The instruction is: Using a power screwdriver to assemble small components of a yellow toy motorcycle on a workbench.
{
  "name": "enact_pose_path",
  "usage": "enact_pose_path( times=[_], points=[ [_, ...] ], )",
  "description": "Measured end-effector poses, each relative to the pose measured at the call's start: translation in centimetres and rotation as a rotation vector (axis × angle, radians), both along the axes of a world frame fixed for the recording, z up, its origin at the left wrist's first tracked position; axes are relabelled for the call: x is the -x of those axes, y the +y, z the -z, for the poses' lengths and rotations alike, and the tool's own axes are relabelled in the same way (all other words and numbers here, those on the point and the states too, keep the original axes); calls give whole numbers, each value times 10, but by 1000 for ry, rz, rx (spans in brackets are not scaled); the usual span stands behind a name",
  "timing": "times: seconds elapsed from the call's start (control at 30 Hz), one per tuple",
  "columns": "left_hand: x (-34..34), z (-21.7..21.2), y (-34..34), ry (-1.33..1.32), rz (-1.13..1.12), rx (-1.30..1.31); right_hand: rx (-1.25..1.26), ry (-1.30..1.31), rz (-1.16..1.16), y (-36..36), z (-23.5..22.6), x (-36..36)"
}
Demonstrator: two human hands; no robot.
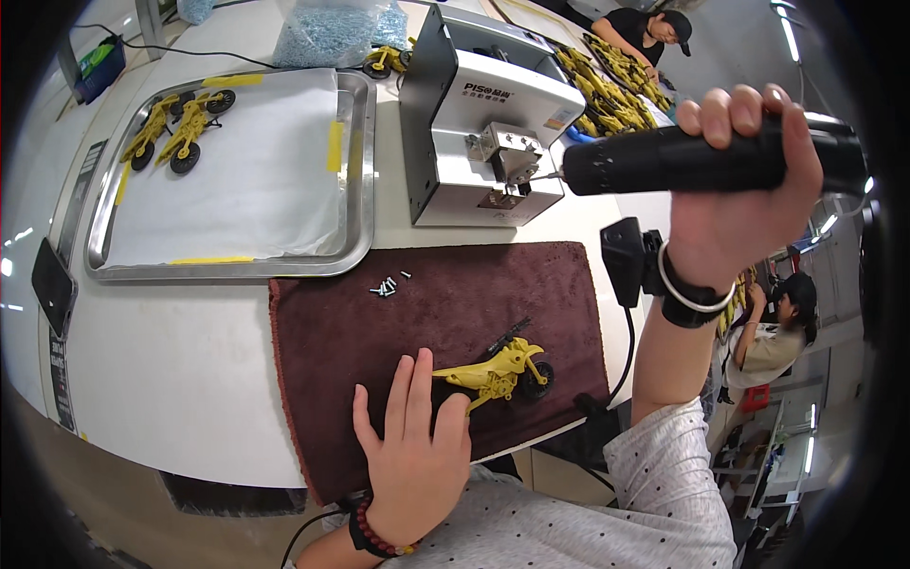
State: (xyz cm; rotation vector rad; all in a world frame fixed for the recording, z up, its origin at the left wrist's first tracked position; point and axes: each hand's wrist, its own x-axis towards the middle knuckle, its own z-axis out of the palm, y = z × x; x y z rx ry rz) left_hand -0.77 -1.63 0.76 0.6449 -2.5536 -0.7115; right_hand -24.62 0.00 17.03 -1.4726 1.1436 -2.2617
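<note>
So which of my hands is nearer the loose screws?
Left. Your left hand is on your side of the screws; your right hand, holding a screwdriver, is far to their right.

Toy motorcycle point(490, 379): looked like smooth plastic;
Electric screwdriver point(626, 164): seemed matt plastic;
Mat point(332, 341): was napped, matt cloth;
Tray point(359, 171): was smooth, glossy metal;
Liner point(256, 180): looked like matt paper;
Screws point(389, 284): shone like metal

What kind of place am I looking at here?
Most likely a small assembly workshop, perhaps for toys: the right hand grips a black power screwdriver, a yellow toy motorcycle lies on the worktable, and many similar yellow pieces are heaped near another worker.
</note>
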Motion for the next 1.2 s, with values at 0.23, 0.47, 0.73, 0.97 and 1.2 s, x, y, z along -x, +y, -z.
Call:
enact_pose_path(
  times=[0.23, 0.47, 0.73, 0.97, 1.2],
  points=[
    [-3, -1, -4, 35, -12, -56, -54, 8, 75, -17, 6, 9],
    [-5, -1, -2, 10, 14, 9, -78, 2, 76, -23, 13, 14],
    [-4, 0, -2, -44, 34, 51, -76, 6, 78, -26, 15, 15],
    [-3, -2, 0, -58, 31, 53, -116, -17, 98, -36, 12, 19],
    [-5, 4, -1, -58, -2, 133, -191, -66, -7, -20, 11, -9]
  ],
)
